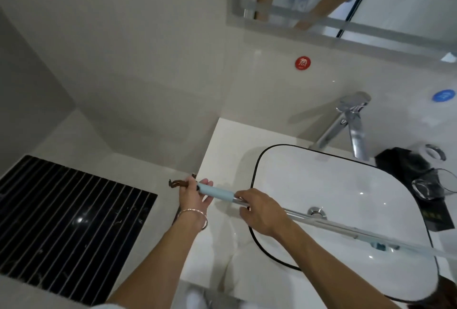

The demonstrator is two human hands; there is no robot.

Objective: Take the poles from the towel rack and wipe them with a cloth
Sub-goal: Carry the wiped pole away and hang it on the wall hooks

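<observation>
At the bench (222, 140), the left hand (195, 195) closes on the blue left end of 1 pole (217, 193) and the right hand (262, 209) grips it just beside, over the basin (321, 180); its long unheld right end could swing into the glass (430, 185).

Only one sign comes close to readable. A round red sticker (303, 62) on the pale wall tile, upper middle of the frame, carries a white Chinese character that looks like 热; the tiny line under it is too small to read. A round blue sticker (444, 95) at the right edge is blurred. Faint yellowish marks on a black card (433, 217) at lower right are illegible.
</observation>
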